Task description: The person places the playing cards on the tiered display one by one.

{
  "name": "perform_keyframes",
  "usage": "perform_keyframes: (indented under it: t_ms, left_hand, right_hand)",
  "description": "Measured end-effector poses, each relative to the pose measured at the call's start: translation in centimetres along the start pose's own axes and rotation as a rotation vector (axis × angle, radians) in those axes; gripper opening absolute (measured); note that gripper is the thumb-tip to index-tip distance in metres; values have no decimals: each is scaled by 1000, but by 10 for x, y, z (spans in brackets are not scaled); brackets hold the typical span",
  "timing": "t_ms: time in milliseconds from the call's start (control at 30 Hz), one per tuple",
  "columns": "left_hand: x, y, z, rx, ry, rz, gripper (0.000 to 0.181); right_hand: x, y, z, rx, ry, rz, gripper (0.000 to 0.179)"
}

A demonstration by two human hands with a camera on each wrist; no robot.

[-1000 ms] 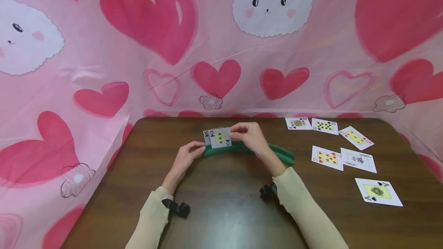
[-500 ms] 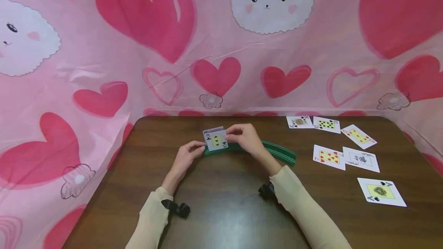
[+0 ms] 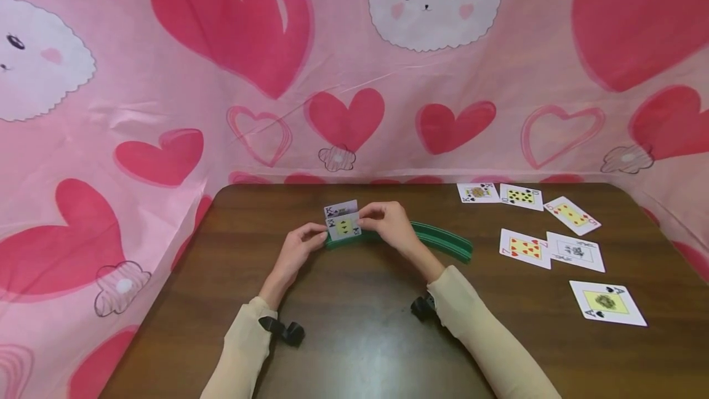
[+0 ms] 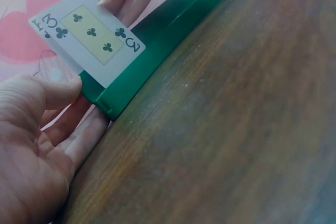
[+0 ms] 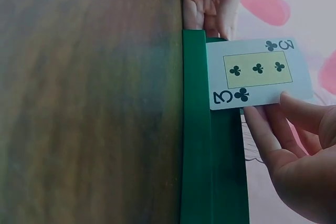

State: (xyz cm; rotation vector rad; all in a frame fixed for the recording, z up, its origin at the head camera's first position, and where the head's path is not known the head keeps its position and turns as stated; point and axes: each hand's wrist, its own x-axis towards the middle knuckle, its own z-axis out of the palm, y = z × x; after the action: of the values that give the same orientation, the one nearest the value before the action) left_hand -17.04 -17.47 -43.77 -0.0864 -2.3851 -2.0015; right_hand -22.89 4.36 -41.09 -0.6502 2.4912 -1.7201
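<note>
A green curved card holder (image 3: 443, 241) lies on the table. My left hand (image 3: 297, 254) grips its left end, thumb on top and fingers at the outer side. Between the thumb and fingers of my right hand (image 3: 392, 225), the three of clubs (image 5: 257, 69) is pinched by its right edge. Its lower edge sits at the holder's groove near the left end. Just behind it stands a king (image 3: 341, 205), mostly covered, with a black suit mark. In the left wrist view, the three of clubs (image 4: 92, 35) leans back, faces the camera and hides most of the king.
Several cards lie face up on the brown table (image 3: 354, 337) at the right: a king (image 3: 478, 193), a ten (image 3: 521, 197), a red-diamond card (image 3: 572, 215), a seven of hearts (image 3: 525, 248), a joker-like card (image 3: 576, 251) and an ace of spades (image 3: 607, 302). A pink heart-patterned cloth hangs behind.
My right hand has moved the three of clubs left and slightly down at the holder, so more of the king shows above it. My left hand keeps its grip on the holder's end.
</note>
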Motion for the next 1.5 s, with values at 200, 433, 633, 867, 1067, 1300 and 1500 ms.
perform_keyframes:
  t_ms: [200,433,633,867,1067,1300,1500]
  left_hand:
    - [3,0,1,3,-2,-14,22]
    - [3,-3,5,-9,-4,-11,21]
    - [1,-2,7,-3,3,-20,22]
    - [2,1,5,-13,-9,-17,23]
    - [6,-10,0,-28,4,-38,25]
    - [8,-25,-4,-6,33,-46,26]
    - [11,-26,-2,-10,42,-37,24]
  right_hand:
    - [0,1,1,-15,19,7,8]
    - [-6,5,0,-7,20,58,9]
    - [-10,4,-2,-3,20,58,11]
    - [-19,-2,-36,71,81,11,22]
    - [-38,8,-90,144,159,28,25]
    - [-70,47,-165,56,254,71,35]
    - [-87,123,-231,1,313,151,55]
